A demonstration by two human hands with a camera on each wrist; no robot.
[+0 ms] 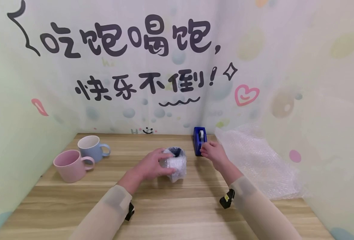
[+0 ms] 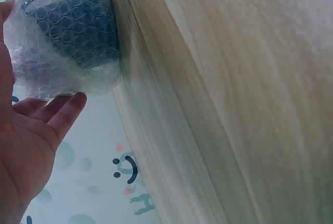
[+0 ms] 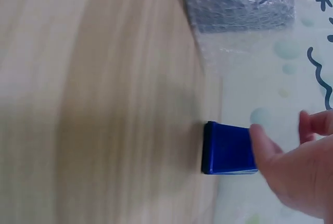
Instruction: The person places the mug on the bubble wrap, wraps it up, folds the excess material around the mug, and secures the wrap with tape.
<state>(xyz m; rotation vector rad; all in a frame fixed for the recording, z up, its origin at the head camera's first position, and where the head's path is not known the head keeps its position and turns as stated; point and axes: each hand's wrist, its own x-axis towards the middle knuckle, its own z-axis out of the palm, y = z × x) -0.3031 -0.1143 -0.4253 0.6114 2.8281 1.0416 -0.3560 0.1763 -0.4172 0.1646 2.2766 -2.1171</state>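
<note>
A dark blue cup-like object wrapped in bubble wrap (image 1: 177,165) sits on the wooden table. My left hand (image 1: 152,165) holds it from the left, fingers behind and thumb in front. In the left wrist view the bubble-wrapped object (image 2: 78,31) shows dark blue through the plastic, with fingers of the left hand (image 2: 31,140) against its side. At the back stands a blue tape dispenser (image 1: 199,141) with a roll of tape. My right hand (image 1: 215,154) is at its front end. From the right wrist, thumb and fingers of that hand (image 3: 299,172) look apart beside the dispenser (image 3: 229,148).
On the left of the table (image 1: 170,210) stand a pink mug (image 1: 70,168) and a light blue mug (image 1: 91,151), handles pointing right. A sheet of bubble wrap (image 1: 258,163) lies along the right side, partly up against the wall. Printed walls enclose the back and sides.
</note>
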